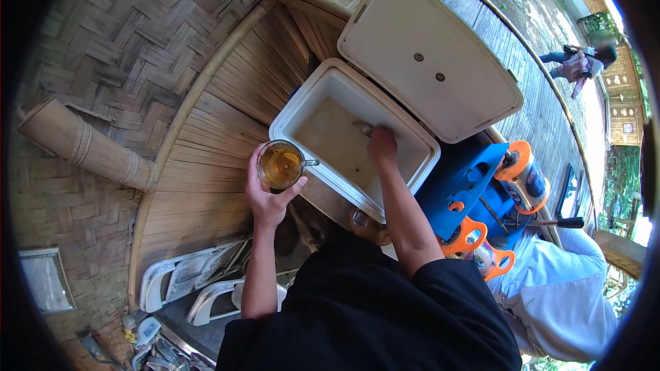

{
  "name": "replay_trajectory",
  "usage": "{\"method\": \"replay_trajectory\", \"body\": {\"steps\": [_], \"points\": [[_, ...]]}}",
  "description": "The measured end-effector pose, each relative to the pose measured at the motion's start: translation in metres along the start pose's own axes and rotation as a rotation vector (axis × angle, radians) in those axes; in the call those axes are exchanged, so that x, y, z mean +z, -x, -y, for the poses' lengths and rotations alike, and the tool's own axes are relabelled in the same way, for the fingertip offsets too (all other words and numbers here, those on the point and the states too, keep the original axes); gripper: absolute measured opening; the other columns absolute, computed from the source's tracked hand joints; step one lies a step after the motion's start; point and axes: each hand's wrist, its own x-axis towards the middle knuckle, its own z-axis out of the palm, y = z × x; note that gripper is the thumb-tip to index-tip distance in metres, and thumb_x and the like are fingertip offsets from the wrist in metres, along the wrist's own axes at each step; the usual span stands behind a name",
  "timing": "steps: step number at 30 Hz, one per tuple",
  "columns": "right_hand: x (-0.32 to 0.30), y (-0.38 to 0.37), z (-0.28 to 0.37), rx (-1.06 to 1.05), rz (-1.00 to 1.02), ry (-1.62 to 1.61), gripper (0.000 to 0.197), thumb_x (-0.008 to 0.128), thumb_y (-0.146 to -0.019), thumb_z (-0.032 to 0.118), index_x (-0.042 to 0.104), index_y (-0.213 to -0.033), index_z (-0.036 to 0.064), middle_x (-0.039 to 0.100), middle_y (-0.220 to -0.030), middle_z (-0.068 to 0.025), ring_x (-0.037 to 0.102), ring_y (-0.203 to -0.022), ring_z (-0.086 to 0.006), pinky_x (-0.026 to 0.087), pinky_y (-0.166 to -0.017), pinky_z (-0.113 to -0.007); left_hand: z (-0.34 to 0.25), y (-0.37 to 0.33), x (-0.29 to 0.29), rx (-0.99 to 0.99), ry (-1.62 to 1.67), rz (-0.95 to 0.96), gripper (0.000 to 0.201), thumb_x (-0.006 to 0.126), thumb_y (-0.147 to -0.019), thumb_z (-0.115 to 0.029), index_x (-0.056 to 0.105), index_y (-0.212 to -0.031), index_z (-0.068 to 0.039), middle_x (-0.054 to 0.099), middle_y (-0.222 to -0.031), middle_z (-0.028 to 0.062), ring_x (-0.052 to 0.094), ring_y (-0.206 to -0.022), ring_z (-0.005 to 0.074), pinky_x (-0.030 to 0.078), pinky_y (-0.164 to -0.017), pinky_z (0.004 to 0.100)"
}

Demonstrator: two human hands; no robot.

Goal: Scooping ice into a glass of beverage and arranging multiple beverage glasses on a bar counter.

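My left hand (269, 200) is wrapped round a clear glass mug (280, 164) of amber liquid, just outside the near left edge of an open white cooler box (289, 120). The mug's handle points to the right. My right hand (382, 144) reaches down inside the cooler with its fingers closed. A small greyish, shiny thing (361, 126) sticks out to the left of those fingers; its kind is too small to tell. Murky brownish water or a stained bottom shows in the cooler. The cooler's lid (430, 58) is swung back on the far right side.
A blue device (467, 175) with orange-ended rolls (526, 178) stands right of the cooler. Close by is a person in light clothing (560, 288); another person (581, 62) is farther off. Slatted bamboo (206, 165) lies left. White folding chairs (182, 278) are at lower left.
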Motion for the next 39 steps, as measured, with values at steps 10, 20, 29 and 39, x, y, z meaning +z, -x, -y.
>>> {"method": "replay_trajectory", "body": {"steps": [10,20,29,39], "points": [[-0.002,-0.023,0.002,-0.119,0.094,0.163,0.017,0.067,-0.088,0.01,0.077,-0.101,0.0045,0.075,-0.105,-0.0202,0.073,-0.098,-0.0391,0.06,-0.085,-0.049,-0.002,0.006,-0.002,0.01,-0.023,-0.008,0.094,0.094,-0.073,-0.009,0.041,-0.15,0.002,0.054,-0.14,0.0133,0.057,-0.129,0.0232,0.047,-0.113,0.04],[0.02,-0.008,-0.03,0.213,0.289,0.017,0.027,0.07,-0.088,0.017,0.076,-0.109,0.0011,0.074,-0.115,-0.025,0.071,-0.111,-0.0405,0.058,-0.094,-0.049,-0.002,0.008,0.002,-0.003,0.007,-0.007,0.094,0.095,-0.073,-0.011,0.041,-0.149,0.003,0.055,-0.139,0.0131,0.057,-0.129,0.023,0.047,-0.113,0.0399],[0.029,-0.003,-0.042,0.162,0.388,0.122,0.027,0.064,-0.09,0.012,0.076,-0.112,0.0016,0.073,-0.116,-0.0246,0.071,-0.113,-0.0395,0.058,-0.094,-0.049,0.0,0.009,-0.002,-0.007,-0.012,-0.026,0.095,0.094,-0.073,-0.009,0.04,-0.15,0.003,0.054,-0.14,0.0136,0.056,-0.13,0.0231,0.046,-0.114,0.0396],[0.001,-0.02,0.002,-0.234,0.267,0.306,0.017,0.066,-0.088,0.014,0.079,-0.096,0.0063,0.078,-0.098,-0.0176,0.076,-0.094,-0.0352,0.061,-0.083,-0.047,0.003,0.008,0.0,-0.033,0.002,0.0,0.096,0.091,-0.074,-0.004,0.036,-0.152,0.003,0.05,-0.143,0.0136,0.053,-0.133,0.024,0.044,-0.116,0.0409]]}}
